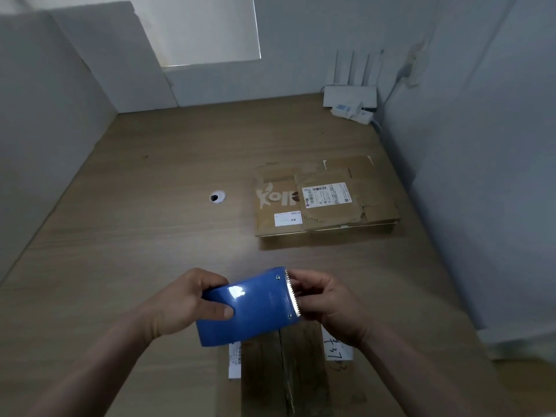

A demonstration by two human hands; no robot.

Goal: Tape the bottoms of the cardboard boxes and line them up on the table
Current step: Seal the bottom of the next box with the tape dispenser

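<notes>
Your left grip clasps the blue tape dispenser; your right grip pinches its toothed edge. The cardboard box lies just beneath both grips; flattened boxes rest on the table beyond them.

Place: small office-style desk nook, used as a packing stn
Desk: wood-grain laminate desk w/ round cable grommet set in the top; std office furniture
Walls: plain white partition panels on left, back & right, boxing the desk in; bright pale opening above the back panel
Tech: white router w/ upright antennas in far right corner; cable running up the wall beside it
Packing gear: flat cartons w/ printed shipping label, right of centre; blue tape dispenser w/ serrated blade over another box at near edge
</notes>
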